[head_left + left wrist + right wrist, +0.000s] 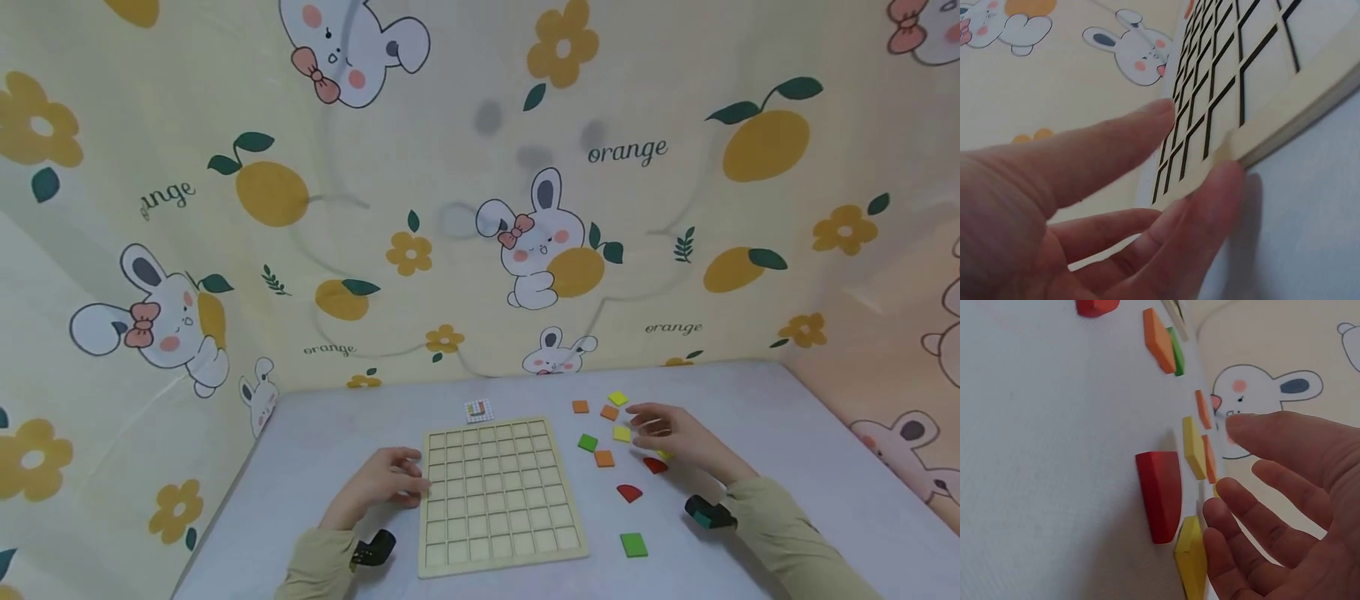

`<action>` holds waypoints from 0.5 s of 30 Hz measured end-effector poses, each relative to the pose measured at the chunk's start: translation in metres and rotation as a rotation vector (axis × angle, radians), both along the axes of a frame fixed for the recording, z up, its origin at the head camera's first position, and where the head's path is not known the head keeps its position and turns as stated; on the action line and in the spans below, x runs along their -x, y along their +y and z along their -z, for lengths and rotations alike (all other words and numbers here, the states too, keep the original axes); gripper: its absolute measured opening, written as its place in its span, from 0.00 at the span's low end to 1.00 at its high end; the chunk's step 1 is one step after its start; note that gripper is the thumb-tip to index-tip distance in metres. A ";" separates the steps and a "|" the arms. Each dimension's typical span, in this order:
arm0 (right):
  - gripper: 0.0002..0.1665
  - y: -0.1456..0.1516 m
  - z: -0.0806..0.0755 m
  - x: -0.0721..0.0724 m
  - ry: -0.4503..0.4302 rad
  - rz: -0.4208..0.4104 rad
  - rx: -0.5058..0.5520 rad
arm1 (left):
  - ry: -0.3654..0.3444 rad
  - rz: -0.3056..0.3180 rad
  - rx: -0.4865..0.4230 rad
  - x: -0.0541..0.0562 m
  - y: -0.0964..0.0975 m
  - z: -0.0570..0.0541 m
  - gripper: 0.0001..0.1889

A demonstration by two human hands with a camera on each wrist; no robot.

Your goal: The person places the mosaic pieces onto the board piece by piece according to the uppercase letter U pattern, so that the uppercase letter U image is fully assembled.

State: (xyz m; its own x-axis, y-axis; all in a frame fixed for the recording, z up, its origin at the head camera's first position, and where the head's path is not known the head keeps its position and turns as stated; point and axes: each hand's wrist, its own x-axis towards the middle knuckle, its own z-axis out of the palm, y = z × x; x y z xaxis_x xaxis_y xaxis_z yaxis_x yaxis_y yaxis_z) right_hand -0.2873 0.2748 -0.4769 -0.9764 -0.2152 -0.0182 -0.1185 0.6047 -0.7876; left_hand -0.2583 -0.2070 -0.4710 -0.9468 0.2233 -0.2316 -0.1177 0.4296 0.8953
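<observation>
This is a screened-off tabletop space, building unclear: rabbit-and-orange printed sheeting [450,125] borders the pale table [330,425] left, far and right.

Table [322,425]: pale.
Gridded board [498,502]: cream, near the middle.
Patterned card [478,410]: small, just beyond the board's far edge.
Orange squares [603,459]: three, right of the board.
Yellow pieces [622,434]: three, scattered nearby.
Green squares [633,545]: two, well apart.
Red wedges [629,493]: two, near each other.

Khaki sleeves [787,527], black wrist cameras [375,548]
Both cuffs [744,493] look loosely gathered; the right camera [708,510] bears a teal patch [701,519].
</observation>
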 end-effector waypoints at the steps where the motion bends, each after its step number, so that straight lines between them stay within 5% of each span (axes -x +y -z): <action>1: 0.32 0.000 0.002 0.001 0.003 -0.002 -0.010 | -0.004 -0.006 0.014 0.000 0.001 0.000 0.34; 15: 0.27 -0.011 0.008 0.011 0.000 0.041 -0.103 | 0.087 -0.089 0.043 -0.001 0.011 0.011 0.34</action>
State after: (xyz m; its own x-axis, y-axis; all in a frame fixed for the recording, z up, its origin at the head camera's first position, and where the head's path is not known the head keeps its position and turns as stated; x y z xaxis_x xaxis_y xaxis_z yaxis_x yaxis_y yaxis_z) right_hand -0.2983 0.2642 -0.4851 -0.9843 -0.1725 -0.0383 -0.0923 0.6871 -0.7207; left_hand -0.2577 -0.1961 -0.4819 -0.9794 0.1291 -0.1553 -0.0797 0.4594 0.8846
